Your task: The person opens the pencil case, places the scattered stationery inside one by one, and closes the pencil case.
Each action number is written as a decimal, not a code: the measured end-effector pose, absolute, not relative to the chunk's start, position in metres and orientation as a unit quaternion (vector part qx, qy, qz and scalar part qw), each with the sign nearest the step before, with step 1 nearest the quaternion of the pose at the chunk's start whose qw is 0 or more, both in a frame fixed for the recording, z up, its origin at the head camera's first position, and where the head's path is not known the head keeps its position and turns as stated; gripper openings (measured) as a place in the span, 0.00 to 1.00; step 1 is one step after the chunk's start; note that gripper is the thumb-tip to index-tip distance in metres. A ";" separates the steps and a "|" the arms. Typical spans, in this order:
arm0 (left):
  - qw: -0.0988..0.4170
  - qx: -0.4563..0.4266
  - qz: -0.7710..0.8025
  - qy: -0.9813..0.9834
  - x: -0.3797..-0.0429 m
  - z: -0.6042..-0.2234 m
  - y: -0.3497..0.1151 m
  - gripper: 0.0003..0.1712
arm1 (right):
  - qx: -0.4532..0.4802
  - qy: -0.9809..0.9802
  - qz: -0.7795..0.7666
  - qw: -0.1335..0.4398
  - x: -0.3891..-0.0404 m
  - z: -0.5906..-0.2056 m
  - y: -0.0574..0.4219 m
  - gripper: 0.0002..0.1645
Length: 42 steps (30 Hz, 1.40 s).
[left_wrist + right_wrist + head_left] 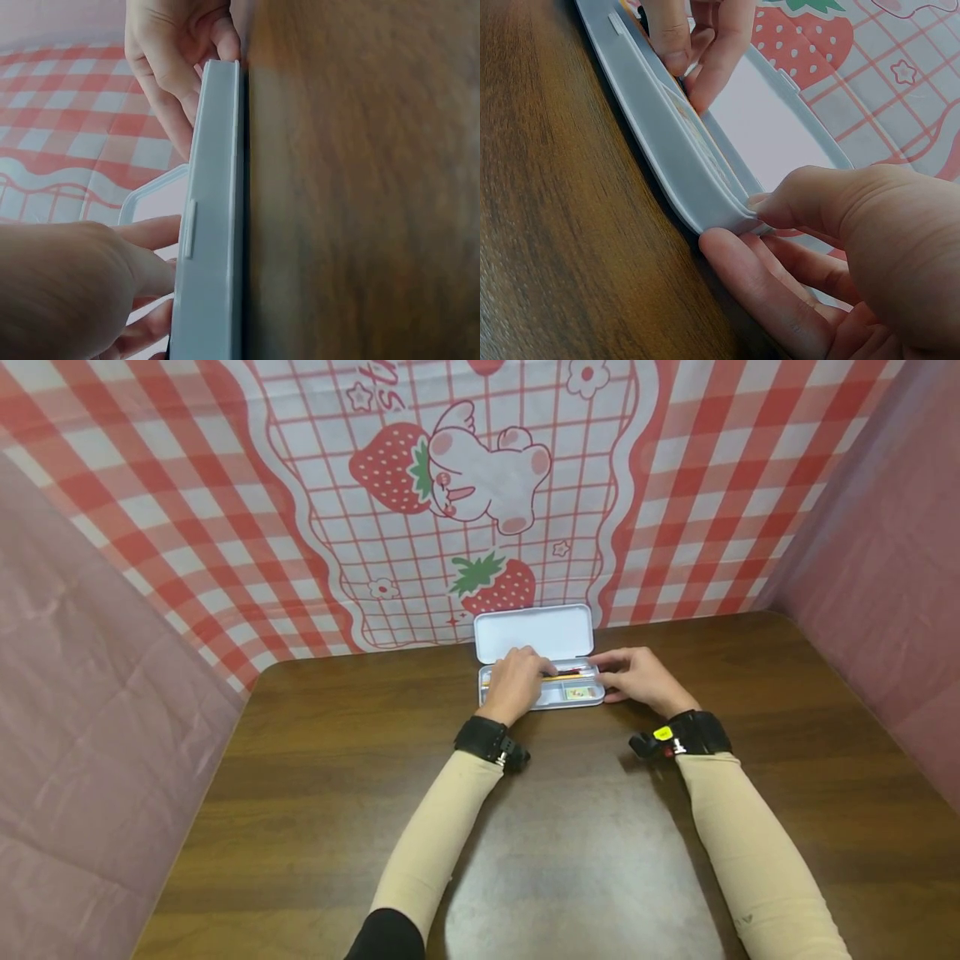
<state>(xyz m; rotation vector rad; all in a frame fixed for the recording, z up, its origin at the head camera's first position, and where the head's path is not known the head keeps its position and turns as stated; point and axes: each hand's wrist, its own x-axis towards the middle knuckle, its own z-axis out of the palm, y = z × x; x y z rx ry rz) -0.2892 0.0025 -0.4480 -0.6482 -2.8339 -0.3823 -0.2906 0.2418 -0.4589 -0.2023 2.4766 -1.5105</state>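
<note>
A pale tin pencil case [547,702] lies on the table with its lid [534,633] raised against the back cloth. Inside it are a yellow pencil [566,677], a dark red stick-like item [570,672] and a small printed piece [579,693] in the front right compartment. My left hand [513,681] reaches down into the case from the front, fingers among the pencils; the case wall hides its fingertips in the left wrist view. At the right end, my right hand [637,678] grips the case, its thumb [795,196] on the rim and fingers against the outside.
The brown wooden table [337,777] extends to both sides and in front of the case. Behind it hangs a red checked cloth [705,510] with strawberries. Pink cloth [97,710] hangs at the left and right. Each wrist bears a black camera strap [701,732].
</note>
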 end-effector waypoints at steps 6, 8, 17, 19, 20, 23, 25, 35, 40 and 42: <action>0.090 -0.224 -0.153 -0.958 -0.290 -0.448 0.002 0.19 | -0.072 0.847 -0.513 0.120 -0.289 -0.457 0.243 0.25; 0.089 -0.220 -0.154 -0.959 -0.290 -0.447 0.000 0.20 | -0.072 0.847 -0.513 0.120 -0.289 -0.457 0.242 0.25; 0.082 -0.211 -0.154 -0.962 -0.291 -0.445 -0.005 0.21 | -0.071 0.846 -0.516 0.117 -0.291 -0.459 0.243 0.25; 0.084 -0.213 -0.158 -0.961 -0.291 -0.444 -0.006 0.21 | -0.071 0.845 -0.517 0.117 -0.291 -0.459 0.243 0.25; 0.085 -0.213 -0.161 -0.960 -0.291 -0.443 -0.006 0.22 | -0.070 0.845 -0.517 0.118 -0.291 -0.459 0.243 0.25; 0.092 -0.210 -0.173 -0.958 -0.291 -0.439 -0.009 0.21 | -0.068 0.845 -0.517 0.119 -0.290 -0.458 0.242 0.25; 0.100 -0.204 -0.187 -0.956 -0.291 -0.436 -0.012 0.21 | -0.068 0.845 -0.517 0.120 -0.290 -0.458 0.242 0.25; 0.108 -0.183 -0.218 -0.953 -0.292 -0.434 -0.026 0.22 | -0.069 0.847 -0.513 0.118 -0.290 -0.461 0.242 0.25; 0.123 -0.155 -0.228 -0.953 -0.293 -0.437 -0.039 0.21 | -0.073 0.850 -0.509 0.112 -0.290 -0.461 0.243 0.25; 0.125 -0.145 -0.234 -0.953 -0.292 -0.436 -0.046 0.19 | -0.073 0.850 -0.510 0.113 -0.290 -0.461 0.242 0.25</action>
